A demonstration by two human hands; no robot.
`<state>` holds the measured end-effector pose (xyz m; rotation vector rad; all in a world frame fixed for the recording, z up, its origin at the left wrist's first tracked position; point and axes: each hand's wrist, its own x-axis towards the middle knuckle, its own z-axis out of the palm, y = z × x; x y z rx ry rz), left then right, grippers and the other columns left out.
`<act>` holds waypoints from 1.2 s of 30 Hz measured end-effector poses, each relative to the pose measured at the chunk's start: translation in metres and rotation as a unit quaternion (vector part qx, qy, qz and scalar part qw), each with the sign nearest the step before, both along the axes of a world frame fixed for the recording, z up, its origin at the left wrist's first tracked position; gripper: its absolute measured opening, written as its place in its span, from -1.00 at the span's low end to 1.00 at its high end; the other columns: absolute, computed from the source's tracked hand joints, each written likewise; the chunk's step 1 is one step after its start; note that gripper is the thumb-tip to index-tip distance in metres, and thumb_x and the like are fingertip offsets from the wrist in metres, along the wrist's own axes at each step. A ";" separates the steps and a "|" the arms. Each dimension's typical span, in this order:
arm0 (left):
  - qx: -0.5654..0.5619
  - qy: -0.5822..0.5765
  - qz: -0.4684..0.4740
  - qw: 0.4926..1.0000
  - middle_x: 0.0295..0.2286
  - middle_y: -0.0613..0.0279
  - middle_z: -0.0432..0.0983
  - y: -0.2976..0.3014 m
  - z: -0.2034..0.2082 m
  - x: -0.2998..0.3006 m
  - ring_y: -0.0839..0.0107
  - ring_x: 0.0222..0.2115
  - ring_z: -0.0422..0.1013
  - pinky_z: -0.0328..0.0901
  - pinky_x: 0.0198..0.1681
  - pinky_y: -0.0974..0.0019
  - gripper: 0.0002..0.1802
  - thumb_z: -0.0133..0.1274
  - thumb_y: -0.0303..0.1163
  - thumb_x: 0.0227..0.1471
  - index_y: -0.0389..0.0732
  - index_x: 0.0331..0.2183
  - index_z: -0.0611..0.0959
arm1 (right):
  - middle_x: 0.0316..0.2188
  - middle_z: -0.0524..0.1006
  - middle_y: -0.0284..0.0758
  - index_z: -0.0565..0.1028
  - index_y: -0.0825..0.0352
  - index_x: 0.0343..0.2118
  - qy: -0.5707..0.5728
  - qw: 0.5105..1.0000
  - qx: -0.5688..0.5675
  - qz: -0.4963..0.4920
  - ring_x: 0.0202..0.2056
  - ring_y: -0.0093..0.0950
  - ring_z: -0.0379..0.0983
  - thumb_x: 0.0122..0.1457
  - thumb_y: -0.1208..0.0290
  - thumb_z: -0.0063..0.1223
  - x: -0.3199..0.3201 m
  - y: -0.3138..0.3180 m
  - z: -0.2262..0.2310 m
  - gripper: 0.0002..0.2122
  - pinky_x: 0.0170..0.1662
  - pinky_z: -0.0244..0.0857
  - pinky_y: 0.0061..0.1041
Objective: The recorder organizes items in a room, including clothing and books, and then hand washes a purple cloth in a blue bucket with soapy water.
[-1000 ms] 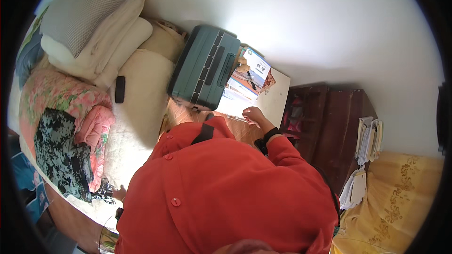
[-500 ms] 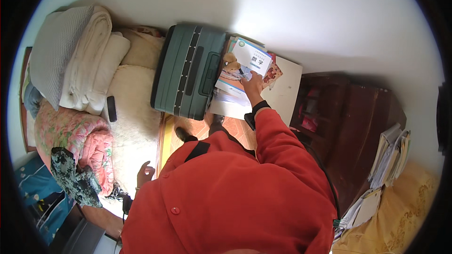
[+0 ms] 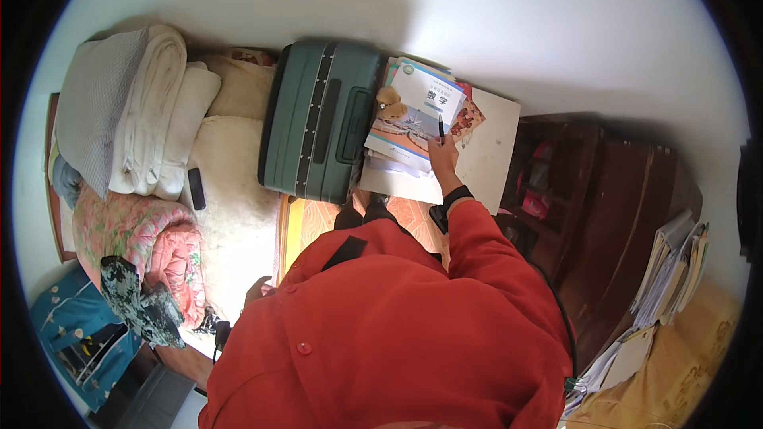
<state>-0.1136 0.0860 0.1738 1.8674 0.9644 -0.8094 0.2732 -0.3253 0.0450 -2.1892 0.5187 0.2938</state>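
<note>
Hands apart: the right hand has its fingertips closed on a pen, while the left hand is near the right edge of the bed. Slim and dark, the pen points toward the far edge of the bench, over the right side of a book. That book tops an uneven pile toward the bench's left end, its cover white above and pictured below — a brown toy bear, a bluish scene, a blue strip along the bottom.

Fingers cover the pen's lower part, and whether its point touches the cover cannot be told. A green suitcase blocks the bench's left edge from view. Of the left hand only part shows, dark beside the red sleeve; whether it holds anything cannot be told. Beneath the book, loose papers and a red patterned sheet are mostly covered.

Large dark characters stand on the white part of the cover, with a round green emblem at its upper left corner — the smaller lines are too fine to read.
</note>
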 end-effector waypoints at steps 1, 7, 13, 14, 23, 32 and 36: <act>0.000 -0.010 -0.003 1.000 -0.54 0.19 0.47 0.004 -0.002 0.004 0.43 -0.47 0.40 0.29 -0.36 0.39 -0.58 0.06 -0.42 -0.19 -0.21 -0.19 0.41 | -0.48 0.40 -0.10 0.37 0.38 -0.43 0.002 1.000 0.028 -0.006 -0.39 -0.18 0.36 -0.18 0.27 -0.03 -0.002 -0.002 0.004 -0.72 -0.31 0.22 -0.31; 0.049 -0.074 -0.070 0.994 -0.48 0.17 0.46 -0.003 0.003 0.055 0.40 -0.44 0.40 0.29 -0.35 0.40 -0.61 0.07 -0.41 -0.22 -0.22 -0.23 0.44 | -0.49 0.35 -0.18 0.38 0.37 -0.36 -0.153 0.982 -0.039 0.108 -0.37 -0.27 0.32 -0.25 0.20 0.12 0.032 0.050 0.035 -0.60 -0.30 0.20 -0.39; 0.013 -0.029 -0.101 0.994 -0.40 0.12 0.45 -0.022 0.023 0.070 0.37 -0.40 0.40 0.28 -0.31 0.39 -0.64 0.04 -0.37 -0.19 -0.27 -0.26 0.46 | -0.32 0.34 -0.08 0.32 0.36 -0.21 -0.023 0.988 -0.035 0.151 -0.25 -0.15 0.31 -0.28 0.21 0.13 0.058 0.096 0.032 -0.48 -0.20 0.23 -0.34; 0.025 -0.021 -0.130 0.991 -0.39 0.16 0.44 -0.023 0.026 0.072 0.38 -0.39 0.40 0.28 -0.32 0.37 -0.63 0.04 -0.34 -0.19 -0.25 -0.25 0.46 | -0.33 0.39 -0.07 0.37 0.36 -0.28 -0.033 0.989 -0.064 0.128 -0.28 -0.15 0.33 -0.28 0.22 0.12 0.056 0.098 0.023 -0.54 -0.22 0.23 -0.32; -0.103 -0.197 -0.009 0.975 -0.45 0.21 0.44 -0.053 0.035 0.146 0.52 -0.42 0.35 0.26 -0.29 0.43 -0.48 0.02 -0.32 -0.14 -0.18 -0.08 0.31 | -0.58 0.40 -0.43 0.37 0.39 -0.32 0.076 0.933 0.324 0.136 -0.60 -0.71 0.26 -0.17 0.41 0.15 -0.005 0.113 0.128 -0.67 -0.62 0.12 -0.73; -0.323 -0.275 0.255 0.869 -0.22 0.16 0.30 -0.064 0.035 0.204 0.37 -0.24 0.30 0.29 -0.24 0.28 -0.51 0.00 -0.34 -0.11 -0.15 -0.10 0.25 | -0.30 0.39 -0.28 0.25 0.41 -0.11 0.191 0.752 0.316 0.546 -0.35 -0.60 0.32 -0.19 0.31 0.17 -0.079 0.216 0.159 -0.45 -0.37 0.25 -0.63; -0.348 -0.272 0.506 0.741 -0.25 0.14 0.33 -0.038 -0.003 0.162 0.28 -0.26 0.34 0.31 -0.26 0.18 -0.63 -0.09 -0.38 -0.08 -0.17 -0.16 0.30 | -0.48 0.43 -0.39 0.28 0.39 -0.13 0.163 0.819 0.264 0.482 -0.52 -0.70 0.31 -0.16 0.33 0.13 -0.084 0.218 0.127 -0.51 -0.50 0.18 -0.73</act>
